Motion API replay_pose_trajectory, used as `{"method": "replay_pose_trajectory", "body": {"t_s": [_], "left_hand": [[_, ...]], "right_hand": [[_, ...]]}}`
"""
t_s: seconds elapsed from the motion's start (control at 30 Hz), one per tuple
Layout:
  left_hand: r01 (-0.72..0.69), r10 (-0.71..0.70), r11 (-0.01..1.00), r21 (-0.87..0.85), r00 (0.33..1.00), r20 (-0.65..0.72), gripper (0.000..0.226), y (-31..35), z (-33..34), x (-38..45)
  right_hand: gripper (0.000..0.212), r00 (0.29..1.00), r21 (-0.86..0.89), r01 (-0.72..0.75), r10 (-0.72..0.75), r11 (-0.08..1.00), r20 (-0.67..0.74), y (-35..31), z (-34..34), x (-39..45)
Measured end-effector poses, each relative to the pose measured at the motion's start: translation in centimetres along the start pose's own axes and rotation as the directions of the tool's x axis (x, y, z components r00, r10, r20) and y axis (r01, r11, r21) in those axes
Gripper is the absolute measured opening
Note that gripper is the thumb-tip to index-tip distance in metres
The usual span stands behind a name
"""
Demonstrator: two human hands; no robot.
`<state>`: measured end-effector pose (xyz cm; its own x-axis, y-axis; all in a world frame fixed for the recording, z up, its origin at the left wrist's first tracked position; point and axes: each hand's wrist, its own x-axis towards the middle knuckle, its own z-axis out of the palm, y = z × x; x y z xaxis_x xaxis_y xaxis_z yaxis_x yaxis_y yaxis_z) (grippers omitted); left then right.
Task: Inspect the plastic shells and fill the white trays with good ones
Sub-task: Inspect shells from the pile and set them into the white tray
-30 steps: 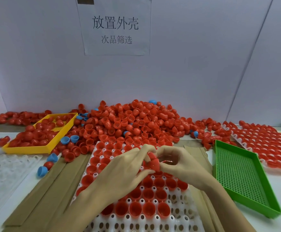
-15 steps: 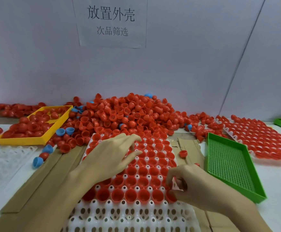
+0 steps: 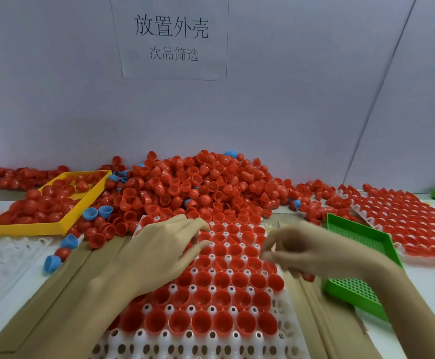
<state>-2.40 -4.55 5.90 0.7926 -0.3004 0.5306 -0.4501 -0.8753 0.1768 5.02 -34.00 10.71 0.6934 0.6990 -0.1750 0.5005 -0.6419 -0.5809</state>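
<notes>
Red shells fill most of white tray [image 3: 144,340] | right hand [image 3: 312,251] lifted off front row since a moment ago, blurred, grip contents unclear | left hand [image 3: 159,255] flat, loose, empty | placement seems done.

a plain pale wall [image 3: 289,99] fills the upper half of the frame, meeting a second panel [image 3: 431,99] at a slanted seam on the right. a paper sign [image 3: 170,37] with black characters hangs at top centre. a white desk [image 3: 431,294] shows lower right, evenly lit.
</notes>
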Motion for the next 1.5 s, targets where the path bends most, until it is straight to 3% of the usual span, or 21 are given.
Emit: {"method": "replay_pose_trajectory", "body": {"t_s": [0.13,0.23,0.33,0.5,0.7,0.87,1.0,1.07,1.2,1.33,1.5], "left_hand": [[0.002,-0.004,0.999,0.038,0.999,0.034,0.039,0.0,-0.4,0.0],[-0.028,0.024,0.995,0.094,0.999,0.045,0.039,0.1,-0.7,0.0],[-0.037,0.027,0.991,0.132,0.997,0.075,0.044,0.1,-0.9,0.0],[-0.047,0.033,0.99,0.137,0.994,0.102,0.044,-0.1,-0.8,0.0],[-0.032,0.022,0.992,0.12,0.996,0.084,0.038,0.2,-1.0,0.1],[-0.019,0.011,0.995,0.101,0.997,0.078,0.035,0.2,-0.9,0.1],[0.026,-0.029,0.993,0.113,0.999,0.019,0.03,0.3,-0.6,0.2],[0.096,-0.093,0.994,0.049,0.994,-0.051,0.02,0.5,-0.1,0.2],[0.241,-0.285,0.92,-0.31,0.953,-0.104,0.013,1.7,1.0,0.5],[0.339,-0.416,0.732,-0.591,0.91,0.008,0.027,2.5,1.6,0.8],[0.34,-0.406,0.63,-0.698,0.911,0.077,0.017,2.9,2.1,0.6]], "right_hand": [[0.012,0.943,-0.04,-0.122,0.103,0.992,-0.317,4.5,-2.5,6.7],[0.027,0.869,-0.142,-0.209,0.117,0.968,-0.481,8.0,-2.5,11.0],[0.03,0.875,-0.19,-0.209,0.097,0.959,-0.474,10.0,-1.2,13.1],[0.015,0.816,-0.158,-0.219,0.092,0.963,-0.571,10.5,0.5,14.1],[0.02,0.754,-0.092,-0.15,0.053,0.984,-0.655,10.2,-0.7,12.6],[0.014,0.775,-0.029,-0.191,0.132,0.981,-0.618,10.5,-0.6,11.4],[0.012,0.763,0.135,-0.024,0.105,0.991,-0.637,8.3,-0.2,9.8],[0.012,0.759,0.142,0.092,0.023,0.986,-0.651,6.4,0.6,8.7],[0.013,0.748,0.124,0.306,-0.157,0.944,-0.645,2.3,3.6,6.7],[0.02,0.725,0.038,0.407,-0.298,0.913,-0.621,-0.6,5.9,5.6],[0.03,0.696,0.074,0.505,-0.354,0.86,-0.625,-0.4,7.3,6.0]]}}
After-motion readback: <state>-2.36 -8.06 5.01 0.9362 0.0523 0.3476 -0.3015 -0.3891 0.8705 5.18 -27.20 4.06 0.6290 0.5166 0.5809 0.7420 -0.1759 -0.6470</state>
